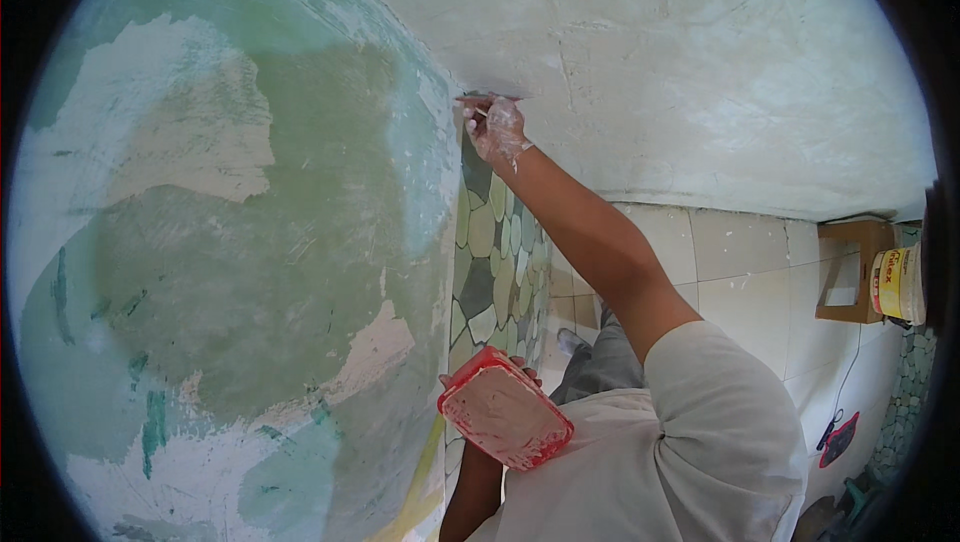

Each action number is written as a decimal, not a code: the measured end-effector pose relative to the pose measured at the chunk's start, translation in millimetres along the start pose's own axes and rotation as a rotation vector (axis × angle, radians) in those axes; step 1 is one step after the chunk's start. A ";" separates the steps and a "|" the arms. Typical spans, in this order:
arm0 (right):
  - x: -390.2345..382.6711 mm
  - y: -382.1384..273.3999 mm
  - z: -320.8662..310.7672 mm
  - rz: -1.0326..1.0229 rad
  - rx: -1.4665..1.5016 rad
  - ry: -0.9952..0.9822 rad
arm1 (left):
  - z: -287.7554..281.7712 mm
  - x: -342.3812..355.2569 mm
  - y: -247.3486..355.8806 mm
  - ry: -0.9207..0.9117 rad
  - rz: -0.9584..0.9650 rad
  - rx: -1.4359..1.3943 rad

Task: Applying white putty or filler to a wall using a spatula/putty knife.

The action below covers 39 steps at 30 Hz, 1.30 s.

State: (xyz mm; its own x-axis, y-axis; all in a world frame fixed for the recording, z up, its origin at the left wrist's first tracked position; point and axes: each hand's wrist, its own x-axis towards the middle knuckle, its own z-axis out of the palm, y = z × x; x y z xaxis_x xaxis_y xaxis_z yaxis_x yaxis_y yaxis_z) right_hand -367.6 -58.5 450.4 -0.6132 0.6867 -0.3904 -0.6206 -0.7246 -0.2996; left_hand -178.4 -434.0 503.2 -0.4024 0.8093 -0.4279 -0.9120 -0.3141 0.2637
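My right hand [499, 130], smeared with white putty, is raised to the inside corner between two walls. Its fingers are closed on a thin, flat reddish putty spreader [474, 99], seen nearly edge-on against the wall. Lower down, close to my body, my left hand [531, 373] grips a red plastic tub [508, 410] from beneath and behind; only some fingertips show past its rim. Pale putty coats the inside of the tub. Beside the corner, the left wall [300, 232] is green with rough white and beige patches, and the other wall [700, 72] is pale and smeared.
Below the corner runs a strip of green and grey pebble-patterned tile [482, 287]. Light floor tiles [740, 252] carry white specks. To the right stand a brown wooden stool [848, 272] and a yellow-and-white bucket [898, 284]. A red-and-black object [839, 440] with a cord lies on the floor.
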 end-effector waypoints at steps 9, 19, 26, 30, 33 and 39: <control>-83.3 -5.8 -10.5 0.022 0.005 -0.130 | -28.7 -24.3 16.4 -0.063 0.001 -0.033; -39.8 8.6 -11.8 0.054 -0.121 -0.024 | -18.3 -45.1 17.0 -0.129 -0.010 -0.035; -59.8 -9.6 36.8 -0.054 -0.126 -0.177 | -22.0 -63.6 24.3 -0.221 -0.055 -0.011; -121.0 -4.3 64.2 -0.012 -0.068 -0.172 | -13.6 -82.2 35.5 -0.243 -0.058 -0.046; -144.5 -2.8 50.2 -0.035 -0.039 -0.144 | -10.0 -88.8 38.9 -0.241 -0.062 -0.071; -100.0 -0.5 -2.6 0.078 -0.093 -0.039 | -9.7 -89.3 36.1 -0.171 -0.032 -0.056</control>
State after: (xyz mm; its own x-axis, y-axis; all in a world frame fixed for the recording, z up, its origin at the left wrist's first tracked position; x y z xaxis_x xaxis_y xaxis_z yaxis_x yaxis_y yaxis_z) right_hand -304.7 -126.9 487.4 -0.6777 0.6281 -0.3824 -0.5232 -0.7773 -0.3495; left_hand -176.2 -522.5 542.6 -0.3580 0.8903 -0.2812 -0.9291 -0.3099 0.2017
